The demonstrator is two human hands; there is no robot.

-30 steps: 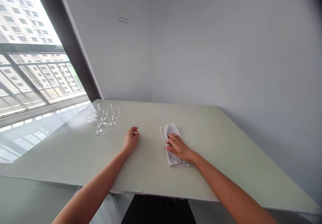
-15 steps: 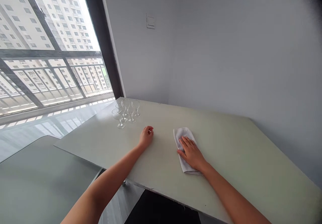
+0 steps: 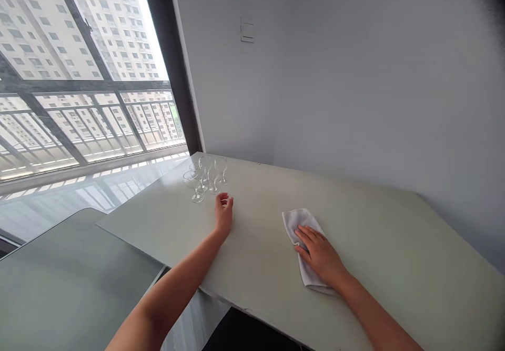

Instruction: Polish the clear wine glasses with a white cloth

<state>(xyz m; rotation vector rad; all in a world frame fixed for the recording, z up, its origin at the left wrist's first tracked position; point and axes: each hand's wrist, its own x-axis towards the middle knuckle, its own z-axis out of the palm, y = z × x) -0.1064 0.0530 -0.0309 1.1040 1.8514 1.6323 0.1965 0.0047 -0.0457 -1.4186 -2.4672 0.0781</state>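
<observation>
Several clear stemmed wine glasses [image 3: 205, 180] stand upright in a tight cluster at the far left of the pale green tabletop [image 3: 374, 235], partly overlapping one another. My left hand [image 3: 223, 214] rests on the table just to the right of the glasses, with its fingers loosely curled, holding nothing and not touching them. A folded white cloth [image 3: 296, 224] lies on the table to the right. My right hand [image 3: 319, 256] presses flat on the cloth and covers its middle, with the fingers spread.
The tabletop meets a grey wall on the far and right sides, with a wall switch [image 3: 247, 30] above. A large window [image 3: 90, 67] with a railing stands at the left. A lower glass-topped table [image 3: 67, 288] sits at the lower left, below the near edge.
The view has swung, shifting the table in the picture. My left hand has come closer to the glasses, and my right hand has carried the cloth toward the lower right.
</observation>
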